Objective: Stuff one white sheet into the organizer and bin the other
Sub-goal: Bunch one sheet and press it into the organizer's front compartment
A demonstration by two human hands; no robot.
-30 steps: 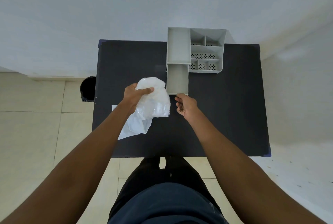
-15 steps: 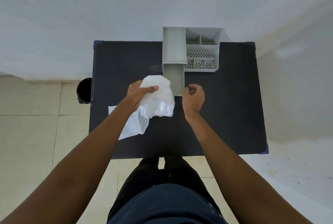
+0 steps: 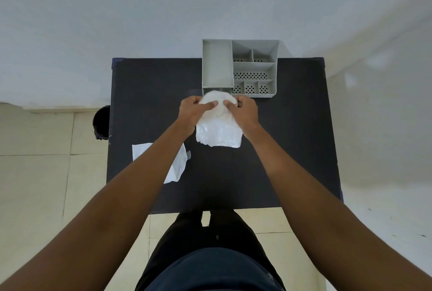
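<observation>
A crumpled white sheet [image 3: 218,132] is bunched over the pulled-out drawer at the front of the grey organizer [image 3: 217,66]. My left hand [image 3: 192,111] grips its left side and my right hand [image 3: 244,110] grips its right side, thumbs pressing on top. The drawer is almost wholly hidden under the sheet and my hands. A second white sheet [image 3: 178,166] lies flat on the black table [image 3: 292,138] to the left, partly covered by my left forearm.
A black bin [image 3: 101,122] stands on the tiled floor beside the table's left edge. The organizer sits at the table's far edge against the white wall, with several perforated compartments on its right.
My left hand carried the crumpled sheet rightward and forward onto the open drawer. My right hand left the drawer front and took hold of the sheet.
</observation>
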